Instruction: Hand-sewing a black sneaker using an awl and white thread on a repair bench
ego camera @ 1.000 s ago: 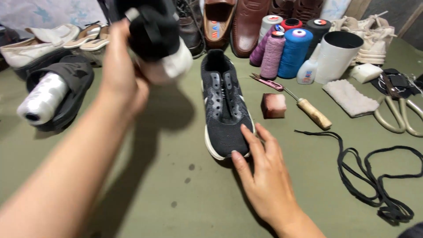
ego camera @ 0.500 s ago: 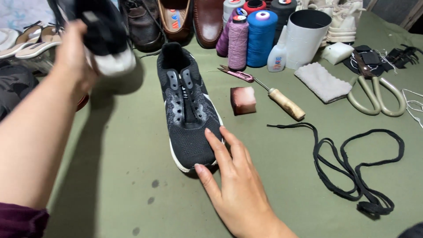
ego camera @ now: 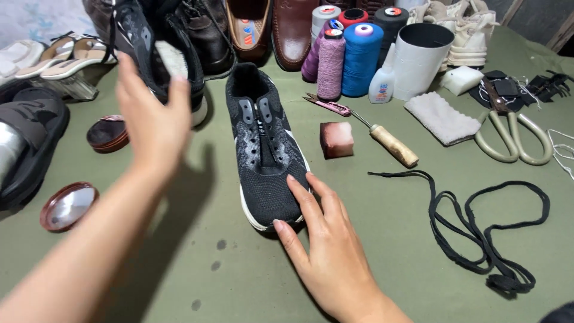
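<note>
- The right hand (ego camera: 326, 239) is lying open and flat, fingers spread, with its fingertips touching the toe of the black knit sneaker (ego camera: 263, 143) that is resting on the green table cover (ego camera: 418, 239); it is gripping nothing.
- Compared with half a second ago, this hand is sitting in much the same spot against the sneaker's toe.
- The left hand (ego camera: 152, 116) is hovering up and to the left of that sneaker, fingers extended and loose around the second black sneaker (ego camera: 158, 48); whether it is actually gripping it, I cannot tell.
- Earlier that second sneaker was being held high; now it is coming down just left of the lying sneaker's heel.
- Right of the lying sneaker, a pinkish wax block (ego camera: 336, 139) is sitting near its middle, with a wooden-handled awl (ego camera: 385, 140) just beyond it.
- Further right, a loose black shoelace (ego camera: 478, 227) is trailing across the cover.
- Behind the sneaker's heel, thread spools (ego camera: 347, 54) are standing together, the blue and purple ones foremost.
- Brown leather shoes (ego camera: 269, 27) are lined up behind the heel as well.
- Far right of the sneaker, large shears (ego camera: 514, 137) are lying beside a white cloth pad (ego camera: 441, 118).
- Left of the sneaker, two round tin lids (ego camera: 84, 173) are lying on the cover.
</note>
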